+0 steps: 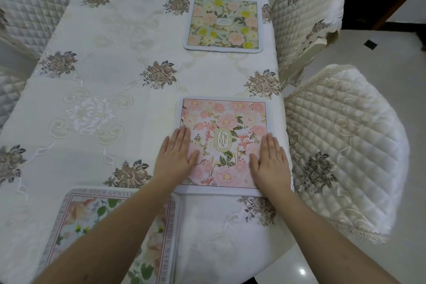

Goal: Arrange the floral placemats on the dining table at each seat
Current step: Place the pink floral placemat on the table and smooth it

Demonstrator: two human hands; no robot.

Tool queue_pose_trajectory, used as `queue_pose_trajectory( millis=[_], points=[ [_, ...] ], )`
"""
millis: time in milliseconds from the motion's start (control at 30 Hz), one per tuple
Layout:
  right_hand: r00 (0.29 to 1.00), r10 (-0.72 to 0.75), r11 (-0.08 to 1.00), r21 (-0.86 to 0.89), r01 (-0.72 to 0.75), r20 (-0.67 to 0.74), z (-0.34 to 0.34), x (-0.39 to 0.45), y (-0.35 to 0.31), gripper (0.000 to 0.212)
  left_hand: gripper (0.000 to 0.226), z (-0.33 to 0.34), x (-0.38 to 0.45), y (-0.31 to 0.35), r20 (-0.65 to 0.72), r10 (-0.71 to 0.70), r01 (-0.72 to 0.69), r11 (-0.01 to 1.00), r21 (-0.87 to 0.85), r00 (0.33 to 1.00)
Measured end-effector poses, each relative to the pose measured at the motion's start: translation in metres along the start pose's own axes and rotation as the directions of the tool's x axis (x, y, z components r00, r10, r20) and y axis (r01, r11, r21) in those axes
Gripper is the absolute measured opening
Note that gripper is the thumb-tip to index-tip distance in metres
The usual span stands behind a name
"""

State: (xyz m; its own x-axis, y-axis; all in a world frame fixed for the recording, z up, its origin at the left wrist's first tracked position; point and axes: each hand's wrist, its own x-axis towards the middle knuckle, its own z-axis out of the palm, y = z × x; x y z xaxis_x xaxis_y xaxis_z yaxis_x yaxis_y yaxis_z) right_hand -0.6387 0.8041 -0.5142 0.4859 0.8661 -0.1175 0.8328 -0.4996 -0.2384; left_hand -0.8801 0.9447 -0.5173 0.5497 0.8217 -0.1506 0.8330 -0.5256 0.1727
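- Now your left hand (176, 155) and right hand (272, 163) lie flat, fingers straight, pressing the square pink floral placemat (227, 143).
- It sits at the counter (103, 90) edge beside a quilted cream chair (341, 145).
- Farther along lies a square yellow-green floral placemat (224, 25).

- Dining table (96, 90), embroidered cream cloth.
- Pink placemat (227, 122) under both hands.
- Yellow-green placemat (224, 24) beyond the hands.
- Lettered placemat (76, 226) beneath the left forearm.
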Motion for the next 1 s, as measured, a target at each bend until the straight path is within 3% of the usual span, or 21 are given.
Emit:
queue_pose_trajectory(
  millis=[100, 233, 400, 633, 767, 1000],
  points=[
    [0.999, -0.008, 0.999, 0.048, 0.01, -0.049, -0.006, 0.018, -0.011, 0.063, 0.068, -0.006, 0.013, 0.007, -0.055, 0.031, -0.032, 0.999, -0.016, 0.998],
    [0.987, -0.116, 0.987, 0.101, 0.127, -0.11, -0.012, 0.058, -0.053, 0.061, 0.057, -0.014, 0.05, 0.038, -0.146, 0.1, -0.108, 0.993, -0.05, 0.984],
    [0.967, -0.247, 0.961, 0.118, 0.252, -0.058, -0.012, 0.11, -0.093, 0.054, 0.061, -0.017, 0.094, 0.053, -0.101, 0.124, -0.126, 0.992, -0.018, 0.987],
    [0.974, -0.226, 0.974, 0.001, 0.226, 0.006, 0.014, 0.129, -0.082, 0.057, 0.062, 0.001, 0.112, 0.039, -0.069, 0.195, -0.194, 0.981, 0.019, 0.978],
    [0.974, -0.224, 0.974, -0.006, 0.225, 0.023, 0.008, 0.13, -0.066, 0.062, 0.06, -0.001, 0.116, 0.036, -0.085, 0.158, -0.16, 0.987, -0.014, 0.984],
    [0.996, -0.087, 0.996, 0.0, 0.087, 0.008, -0.009, 0.133, -0.003, 0.067, 0.067, -0.008, 0.115, 0.003, -0.05, 0.054, -0.055, 0.998, -0.014, 0.997]
  ],
)
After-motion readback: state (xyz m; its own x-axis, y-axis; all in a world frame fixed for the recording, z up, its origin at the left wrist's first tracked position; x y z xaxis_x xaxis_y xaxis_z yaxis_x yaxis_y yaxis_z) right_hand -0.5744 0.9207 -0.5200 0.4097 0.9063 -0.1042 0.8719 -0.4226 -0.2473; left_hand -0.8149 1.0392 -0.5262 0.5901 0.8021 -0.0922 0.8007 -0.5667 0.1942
